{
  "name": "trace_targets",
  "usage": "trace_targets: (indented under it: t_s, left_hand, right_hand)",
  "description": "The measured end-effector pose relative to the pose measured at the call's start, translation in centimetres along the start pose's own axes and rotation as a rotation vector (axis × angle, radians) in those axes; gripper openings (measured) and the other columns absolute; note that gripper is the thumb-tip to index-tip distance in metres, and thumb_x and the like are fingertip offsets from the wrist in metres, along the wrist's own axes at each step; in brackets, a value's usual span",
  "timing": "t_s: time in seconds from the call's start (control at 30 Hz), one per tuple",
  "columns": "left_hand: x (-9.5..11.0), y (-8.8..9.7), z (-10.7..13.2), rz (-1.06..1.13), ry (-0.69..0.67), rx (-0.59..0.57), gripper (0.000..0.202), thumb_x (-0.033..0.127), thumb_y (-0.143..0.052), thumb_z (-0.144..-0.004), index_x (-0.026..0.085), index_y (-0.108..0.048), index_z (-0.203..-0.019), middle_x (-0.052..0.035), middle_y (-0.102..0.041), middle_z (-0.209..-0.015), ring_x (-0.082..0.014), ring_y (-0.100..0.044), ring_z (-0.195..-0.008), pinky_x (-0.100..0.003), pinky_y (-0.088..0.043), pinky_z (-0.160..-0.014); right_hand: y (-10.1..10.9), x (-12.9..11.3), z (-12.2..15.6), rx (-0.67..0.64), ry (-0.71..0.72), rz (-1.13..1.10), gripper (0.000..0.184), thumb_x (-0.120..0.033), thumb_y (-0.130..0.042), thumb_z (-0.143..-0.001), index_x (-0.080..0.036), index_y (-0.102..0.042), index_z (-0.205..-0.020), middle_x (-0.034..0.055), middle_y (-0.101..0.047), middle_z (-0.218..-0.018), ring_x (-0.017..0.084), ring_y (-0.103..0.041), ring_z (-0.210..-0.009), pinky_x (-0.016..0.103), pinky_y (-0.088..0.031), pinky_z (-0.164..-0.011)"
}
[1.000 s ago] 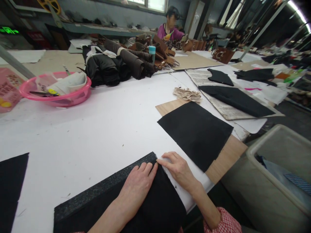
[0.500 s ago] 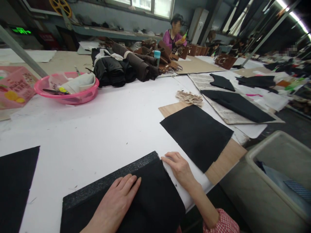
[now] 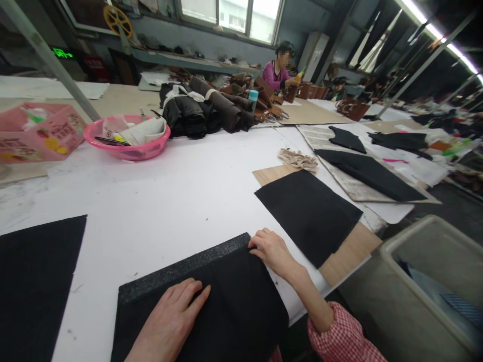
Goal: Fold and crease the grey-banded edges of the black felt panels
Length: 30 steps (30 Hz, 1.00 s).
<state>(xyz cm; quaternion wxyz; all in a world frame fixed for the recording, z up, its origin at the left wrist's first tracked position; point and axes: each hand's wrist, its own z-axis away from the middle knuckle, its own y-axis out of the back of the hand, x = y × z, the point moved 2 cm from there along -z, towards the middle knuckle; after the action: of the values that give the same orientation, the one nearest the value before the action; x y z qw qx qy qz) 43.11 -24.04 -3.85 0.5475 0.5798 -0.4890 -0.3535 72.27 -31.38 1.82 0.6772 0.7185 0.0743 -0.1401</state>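
A black fabric piece (image 3: pixel 234 306) lies in front of me, with a speckled dark grey strip (image 3: pixel 184 266) along its far edge. My left hand (image 3: pixel 169 317) rests flat on the fabric just below the strip, fingers stretched out. At the far right corner, my right hand (image 3: pixel 272 251) pinches the fabric's edge between thumb and fingers, beside the end of the strip. Another black fabric sheet (image 3: pixel 33 281) lies to the left. To the right, a further black sheet (image 3: pixel 309 213) sits on a wooden board (image 3: pixel 349 256).
A pink basin (image 3: pixel 128 151) and a pink box (image 3: pixel 41 133) stand at the far left of the white tabletop (image 3: pixel 169 201). Dark rolled material (image 3: pixel 192 113) lies at the back. A large grey bin (image 3: pixel 407 291) stands off the table's right edge. A co-worker (image 3: pixel 277 73) sits beyond.
My right hand has closed on the fabric's far right corner, where its fingers lay beside the edge before. My left hand has slid slightly toward me. The camera view has shifted left.
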Motion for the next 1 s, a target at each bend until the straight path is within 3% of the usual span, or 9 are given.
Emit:
trace_targets:
  t_s: [0.17,0.33,0.47,0.6,0.73,0.87,1.0]
  left_hand:
    - [0.5,0.5,-0.3,0.012,0.027,-0.026,0.058,-0.002,-0.050,-0.083,0.025,-0.054,-0.135,-0.0087,-0.060,-0.127,-0.0262,-0.054,-0.119,-0.043,-0.050,-0.099]
    - [0.6,1.0,-0.4,0.035,0.037,-0.037,0.056,-0.002,-0.052,-0.084,0.024,-0.055,-0.134,-0.0095,-0.059,-0.127,-0.0254,-0.054,-0.119,-0.043,-0.049,-0.100]
    - [0.6,1.4,-0.5,0.062,0.059,-0.054,0.055,-0.001,-0.051,-0.085,0.025,-0.055,-0.133,-0.0088,-0.058,-0.127,-0.0245,-0.053,-0.119,-0.044,-0.048,-0.101]
    - [0.8,1.6,-0.6,0.083,0.068,-0.060,0.056,-0.004,-0.049,-0.084,0.024,-0.056,-0.132,-0.0085,-0.058,-0.126,-0.0242,-0.053,-0.118,-0.044,-0.048,-0.101]
    - [0.8,1.9,-0.7,0.132,0.084,-0.047,0.057,-0.004,-0.048,-0.084,0.026,-0.056,-0.132,-0.0080,-0.057,-0.127,-0.0242,-0.052,-0.119,-0.044,-0.047,-0.102]
    - [0.3,3.5,-1.3,0.301,0.083,-0.078,0.043,0.006,-0.046,-0.092,0.026,-0.058,-0.127,-0.0067,-0.058,-0.120,-0.0210,-0.056,-0.111,-0.038,-0.050,-0.095]
    - [0.0,5.9,-3.7,0.433,0.163,-0.034,0.030,0.018,-0.042,-0.099,0.024,-0.059,-0.123,-0.0054,-0.059,-0.112,-0.0170,-0.060,-0.098,-0.031,-0.052,-0.086]
  right_hand:
    - [1.6,-1.0,-0.6,-0.065,0.046,0.016,0.018,-0.010,-0.072,-0.081,-0.021,-0.060,-0.074,-0.0010,-0.060,-0.080,0.016,-0.054,-0.081,0.029,-0.041,-0.070]
    - [3.4,-1.7,0.5,-0.062,0.111,-0.151,0.016,-0.008,-0.065,-0.083,-0.022,-0.058,-0.083,-0.0027,-0.060,-0.087,0.014,-0.055,-0.086,0.026,-0.041,-0.076]
    - [3.3,-0.9,1.3,-0.133,-0.033,-0.354,0.010,-0.015,-0.064,-0.085,-0.023,-0.060,-0.089,-0.0075,-0.060,-0.075,0.009,-0.053,-0.064,0.022,-0.039,-0.063]
    - [2.8,-0.6,1.3,-0.192,-0.079,-0.438,0.021,-0.024,-0.071,-0.084,-0.026,-0.064,-0.104,-0.0053,-0.066,-0.084,0.010,-0.057,-0.067,0.021,-0.039,-0.062]
    - [2.7,-0.8,1.4,-0.227,-0.077,-0.396,0.006,-0.029,-0.069,-0.086,-0.024,-0.070,-0.087,-0.0031,-0.066,-0.073,0.012,-0.060,-0.064,0.022,-0.041,-0.061]
    - [2.4,-0.7,1.8,-0.345,-0.157,-0.602,0.018,-0.040,-0.063,-0.091,-0.022,-0.067,-0.094,-0.0070,-0.054,-0.054,0.010,-0.053,-0.043,0.020,-0.039,-0.048]
    - [2.3,-0.7,1.8,-0.327,-0.151,-0.625,0.019,-0.041,-0.064,-0.090,-0.023,-0.067,-0.093,-0.0066,-0.055,-0.056,0.010,-0.055,-0.045,0.020,-0.040,-0.048]
